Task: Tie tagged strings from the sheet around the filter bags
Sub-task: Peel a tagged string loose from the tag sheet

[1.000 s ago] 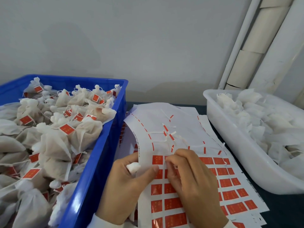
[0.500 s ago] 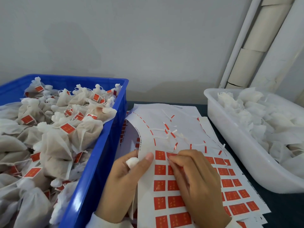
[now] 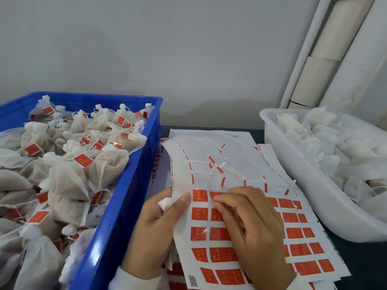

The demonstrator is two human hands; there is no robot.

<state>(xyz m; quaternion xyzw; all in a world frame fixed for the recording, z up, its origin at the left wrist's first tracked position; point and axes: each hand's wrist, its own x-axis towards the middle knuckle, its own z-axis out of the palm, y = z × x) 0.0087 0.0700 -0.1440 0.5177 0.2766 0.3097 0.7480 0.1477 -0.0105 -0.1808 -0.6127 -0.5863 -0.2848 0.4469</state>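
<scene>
Left hand pins the tag sheet at seven o'clock, thumb clamping its edge and a gathered filter bag neck; right hand pinches the top-row red tag — yank too hard and the string may snap or the tag tear.

The right hand covers several red tags on the sheet, and its fingertips hide whatever they pinch. The left hand wraps a white filter bag, so only the bag's tip shows. Both wrists run off the bottom edge. The blue crate is cut by the left and bottom edges, the white tub by the right edge. The print on the tags is too small to read.
</scene>
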